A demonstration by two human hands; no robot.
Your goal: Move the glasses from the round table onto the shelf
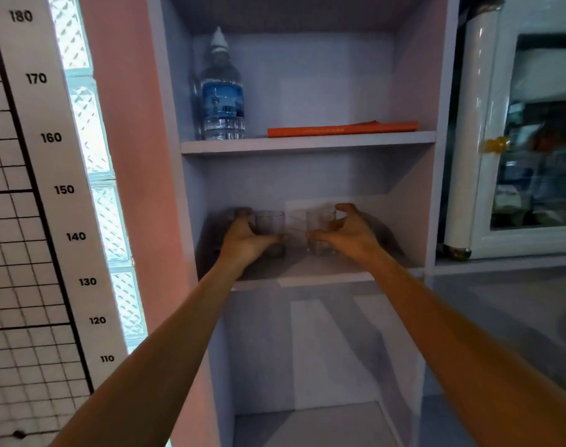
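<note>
Two clear drinking glasses stand side by side on the middle board of a pale lilac shelf unit. My left hand wraps the left glass, thumb across its front and fingers behind it. My right hand curls around the right glass from the right, thumb against its lower front and fingers arched by the rim. Both glass bases seem to rest on the board. The round table is out of view.
The upper board carries a water bottle at the left and a flat orange book. The compartment below the glasses holds nothing visible. A glass-door fridge stands at the right, a pink wall and height chart at the left.
</note>
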